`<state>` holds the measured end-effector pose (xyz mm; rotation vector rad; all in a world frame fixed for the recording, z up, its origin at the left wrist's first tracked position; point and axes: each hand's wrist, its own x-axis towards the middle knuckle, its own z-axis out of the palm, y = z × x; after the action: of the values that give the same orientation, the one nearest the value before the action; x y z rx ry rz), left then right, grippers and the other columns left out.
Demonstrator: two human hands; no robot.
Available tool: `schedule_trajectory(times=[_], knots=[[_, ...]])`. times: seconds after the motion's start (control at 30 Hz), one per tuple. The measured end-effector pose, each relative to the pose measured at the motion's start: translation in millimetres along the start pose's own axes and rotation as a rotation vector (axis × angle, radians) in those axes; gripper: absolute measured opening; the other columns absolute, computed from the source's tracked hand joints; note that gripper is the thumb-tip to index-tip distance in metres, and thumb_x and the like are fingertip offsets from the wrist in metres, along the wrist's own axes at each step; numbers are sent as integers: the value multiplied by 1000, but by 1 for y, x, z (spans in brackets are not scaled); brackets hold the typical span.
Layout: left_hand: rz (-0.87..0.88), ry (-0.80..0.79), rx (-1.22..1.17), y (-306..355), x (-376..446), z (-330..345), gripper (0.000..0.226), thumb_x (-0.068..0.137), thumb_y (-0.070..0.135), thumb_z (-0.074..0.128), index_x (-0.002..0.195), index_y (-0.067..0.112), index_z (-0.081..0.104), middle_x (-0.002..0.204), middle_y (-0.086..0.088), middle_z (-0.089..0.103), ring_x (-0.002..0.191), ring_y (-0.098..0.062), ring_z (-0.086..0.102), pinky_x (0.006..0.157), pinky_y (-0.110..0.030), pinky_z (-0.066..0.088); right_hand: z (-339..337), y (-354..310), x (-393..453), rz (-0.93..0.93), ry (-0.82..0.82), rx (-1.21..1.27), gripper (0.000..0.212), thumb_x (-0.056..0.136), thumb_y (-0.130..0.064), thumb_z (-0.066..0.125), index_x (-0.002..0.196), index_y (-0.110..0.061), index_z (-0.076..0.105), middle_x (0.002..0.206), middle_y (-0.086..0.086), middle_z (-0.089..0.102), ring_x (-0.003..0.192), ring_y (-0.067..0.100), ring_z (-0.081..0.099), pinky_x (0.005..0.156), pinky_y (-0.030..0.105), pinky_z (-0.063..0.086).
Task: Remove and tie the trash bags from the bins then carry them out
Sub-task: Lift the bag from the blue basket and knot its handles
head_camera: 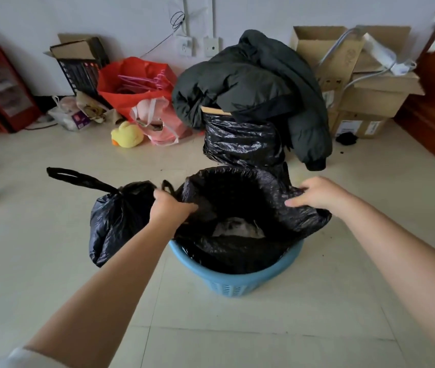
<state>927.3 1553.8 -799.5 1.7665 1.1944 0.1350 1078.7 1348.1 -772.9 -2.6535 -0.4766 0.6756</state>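
Note:
A blue plastic bin [240, 284] stands on the tiled floor in front of me, lined with an open black trash bag [237, 251] that holds some pale rubbish at the bottom. My left hand [170, 205] grips the bag's left rim. My right hand [317, 193] grips the right rim, and the rim is pulled up off the bin on both sides. Left of the bin sits a tied black trash bag [115, 216] with its knotted handles sticking up to the left.
Behind the bin stands another container wrapped in a black bag [240, 142] with a dark jacket [258, 81] draped over it. Along the wall lie a red bag [131, 81], a yellow duck toy [127, 135], cardboard boxes [357, 83] and a red cabinet [1, 88].

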Motion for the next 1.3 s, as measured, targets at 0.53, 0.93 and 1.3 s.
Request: schedule_trajectory(times=[0.53,0.93,1.3], knots=[[351,345,-49,87,-18,-40,46,98,37,32,100,11,69,107,-17,60,127,-27,30,102,-36,28,-51,-95,8,-333,387,1126,37,99,-26,30,128,-12,50,129,13,54,104,29,57,73,31,49],[438,-631,-652,57,-30,-33,36,102,22,18,94,23,53,56,5,64,52,-7,61,57,-20,52,-27,-38,-7,-176,126,1037,50,98,-43,19,80,-9,51,26,-2,32,20,9,29,30,15,36],[356,122,343,-13,-10,-23,28,91,18,51,110,1,42,104,-21,58,88,-31,52,69,-30,36,-8,12,-14,-13,321,146,37,85,-17,49,55,-8,28,58,5,30,58,24,35,52,32,19]])
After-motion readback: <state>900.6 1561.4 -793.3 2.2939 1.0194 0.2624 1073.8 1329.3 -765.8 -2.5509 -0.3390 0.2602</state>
